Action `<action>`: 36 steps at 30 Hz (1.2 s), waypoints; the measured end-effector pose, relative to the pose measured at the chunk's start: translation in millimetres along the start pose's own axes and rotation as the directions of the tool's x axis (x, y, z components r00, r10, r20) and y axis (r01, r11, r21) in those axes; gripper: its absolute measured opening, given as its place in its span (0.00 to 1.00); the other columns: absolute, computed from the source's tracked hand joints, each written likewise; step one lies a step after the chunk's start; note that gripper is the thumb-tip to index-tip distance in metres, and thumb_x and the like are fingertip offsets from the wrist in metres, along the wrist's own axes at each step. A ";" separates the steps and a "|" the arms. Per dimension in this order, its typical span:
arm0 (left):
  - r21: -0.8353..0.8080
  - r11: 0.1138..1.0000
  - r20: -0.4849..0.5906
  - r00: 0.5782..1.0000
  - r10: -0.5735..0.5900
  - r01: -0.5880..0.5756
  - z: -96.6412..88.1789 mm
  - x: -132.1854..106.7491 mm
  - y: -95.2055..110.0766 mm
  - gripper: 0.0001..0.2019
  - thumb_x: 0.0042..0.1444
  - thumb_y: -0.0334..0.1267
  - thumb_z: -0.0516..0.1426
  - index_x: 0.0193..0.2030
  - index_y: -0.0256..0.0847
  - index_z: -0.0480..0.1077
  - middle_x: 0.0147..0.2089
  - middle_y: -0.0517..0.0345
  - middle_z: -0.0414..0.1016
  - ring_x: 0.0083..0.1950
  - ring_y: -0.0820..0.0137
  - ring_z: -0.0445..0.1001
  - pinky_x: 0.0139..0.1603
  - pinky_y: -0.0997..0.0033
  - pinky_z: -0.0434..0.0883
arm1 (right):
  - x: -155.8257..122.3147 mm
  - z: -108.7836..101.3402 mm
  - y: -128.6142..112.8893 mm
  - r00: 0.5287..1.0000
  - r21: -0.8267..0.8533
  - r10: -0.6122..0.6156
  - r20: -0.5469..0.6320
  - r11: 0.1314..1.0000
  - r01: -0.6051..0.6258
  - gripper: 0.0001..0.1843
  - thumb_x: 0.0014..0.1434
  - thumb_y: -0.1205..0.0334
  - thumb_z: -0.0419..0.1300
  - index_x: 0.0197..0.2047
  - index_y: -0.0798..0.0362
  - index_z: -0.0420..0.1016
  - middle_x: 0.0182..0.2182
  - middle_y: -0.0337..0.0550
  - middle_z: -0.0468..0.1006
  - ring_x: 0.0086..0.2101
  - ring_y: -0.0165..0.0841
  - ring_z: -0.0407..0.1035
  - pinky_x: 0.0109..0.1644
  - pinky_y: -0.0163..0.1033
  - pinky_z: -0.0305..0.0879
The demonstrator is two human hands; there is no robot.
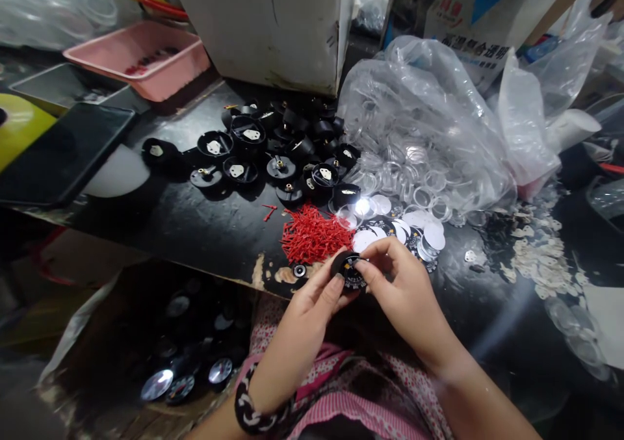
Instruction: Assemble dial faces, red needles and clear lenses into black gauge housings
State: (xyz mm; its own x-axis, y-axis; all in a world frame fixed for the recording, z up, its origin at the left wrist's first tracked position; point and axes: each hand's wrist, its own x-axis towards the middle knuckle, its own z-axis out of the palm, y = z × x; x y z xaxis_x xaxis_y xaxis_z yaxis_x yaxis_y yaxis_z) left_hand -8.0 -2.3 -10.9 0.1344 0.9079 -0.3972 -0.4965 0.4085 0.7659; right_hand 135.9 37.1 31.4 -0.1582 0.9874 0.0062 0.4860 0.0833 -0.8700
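Note:
My left hand (319, 297) is closed around a small black dial gauge (353, 277), its printed face turned up toward me. At the gauge's right edge, my right hand (402, 290) has its thumb on the dial face and its fingers bent at the rim; anything small between them is hidden. Just beyond lies a heap of thin red pointers (314, 235). Round dial plates (390, 232), some white side up and others black, are spread behind the gauge. A small black-and-white round part (299, 271) rests near the table edge.
Black gauge housings (244, 131) are piled at the back. Clear lenses (429, 180) spill from a plastic bag (414, 95). White metal pieces (541, 245) lie right. A phone-like slab (68, 154) and pink tray (146, 60) stand left. Gauges (180, 388) lie in a box below.

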 end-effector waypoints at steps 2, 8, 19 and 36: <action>0.022 1.000 0.017 1.000 0.000 0.000 -0.5 -0.7 0.3 0.16 0.61 0.43 0.58 0.56 0.57 0.72 0.64 0.65 0.69 0.66 0.62 0.64 0.59 0.68 0.71 | 0.6 -1.2 0.1 0.997 -0.016 0.057 0.044 0.998 -0.056 0.03 0.60 0.64 0.58 0.36 0.50 0.67 0.30 0.35 0.72 0.30 0.29 0.67 0.34 0.35 0.62; 0.200 0.980 0.006 1.000 0.016 -0.016 1.1 -3.7 -1.9 0.16 0.58 0.37 0.59 0.54 0.50 0.71 0.58 0.62 0.74 0.61 0.68 0.71 0.59 0.73 0.70 | -7.5 -0.9 7.0 0.980 0.015 0.166 0.108 0.986 -0.169 0.06 0.58 0.61 0.60 0.35 0.50 0.65 0.31 0.35 0.69 0.29 0.29 0.65 0.32 0.35 0.62; 0.261 0.965 -0.110 0.993 0.039 -0.009 -31.0 -14.2 -2.2 0.15 0.58 0.40 0.60 0.53 0.49 0.71 0.54 0.59 0.76 0.58 0.63 0.73 0.57 0.65 0.72 | -11.5 -12.8 12.4 0.981 -0.432 0.003 0.195 0.898 0.083 0.05 0.63 0.66 0.56 0.38 0.51 0.73 0.34 0.39 0.77 0.37 0.35 0.70 0.43 0.42 0.59; -0.191 0.976 -0.158 0.985 0.074 -0.103 -0.1 -7.2 0.5 0.13 0.59 0.39 0.59 0.51 0.45 0.71 0.55 0.55 0.77 0.62 0.62 0.69 0.66 0.59 0.64 | -2.4 5.9 10.8 0.971 -0.479 -0.137 0.196 0.851 0.217 0.04 0.63 0.64 0.57 0.36 0.54 0.71 0.34 0.43 0.77 0.37 0.37 0.69 0.42 0.42 0.54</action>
State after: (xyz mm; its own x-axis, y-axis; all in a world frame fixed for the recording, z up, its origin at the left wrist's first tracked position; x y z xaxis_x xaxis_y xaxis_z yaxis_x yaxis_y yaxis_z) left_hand -9.2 -8.7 -7.7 -0.0395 0.9092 -0.4146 -0.6622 0.2869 0.6922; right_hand 136.4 34.9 19.1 -0.3886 0.9210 0.0284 0.7909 0.3492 -0.5024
